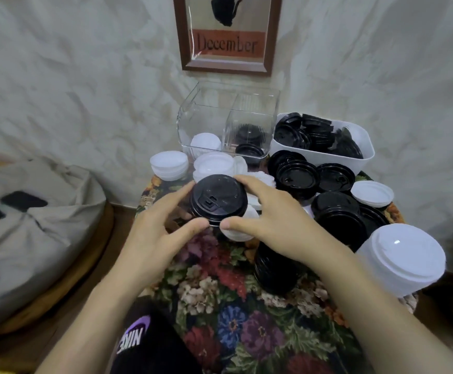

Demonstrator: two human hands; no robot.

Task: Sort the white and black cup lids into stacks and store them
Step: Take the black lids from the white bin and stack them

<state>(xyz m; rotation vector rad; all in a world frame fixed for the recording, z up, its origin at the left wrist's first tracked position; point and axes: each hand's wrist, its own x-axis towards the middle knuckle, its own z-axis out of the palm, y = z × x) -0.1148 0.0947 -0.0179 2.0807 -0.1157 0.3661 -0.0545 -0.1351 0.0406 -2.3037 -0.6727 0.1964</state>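
Both hands hold a stack of black lids [217,202] above the middle of the floral table. My left hand [160,228] curls round its left side, thumb at the front rim. My right hand [265,220] curls round its right side, thumb also at the front. White lids [169,164] lie stacked behind, and a small white one [240,233] shows under my right thumb. More black lids [296,176] lie to the right. A tall white lid stack [406,257] stands at the right edge. A black stack [274,273] sits under my right wrist.
A clear two-part box [271,103] at the back holds a few white lids on its left and black lids on its right. A white bin [360,160] of black lids stands beside it. A framed picture [228,33] hangs above. A grey cushion [31,225] lies left.
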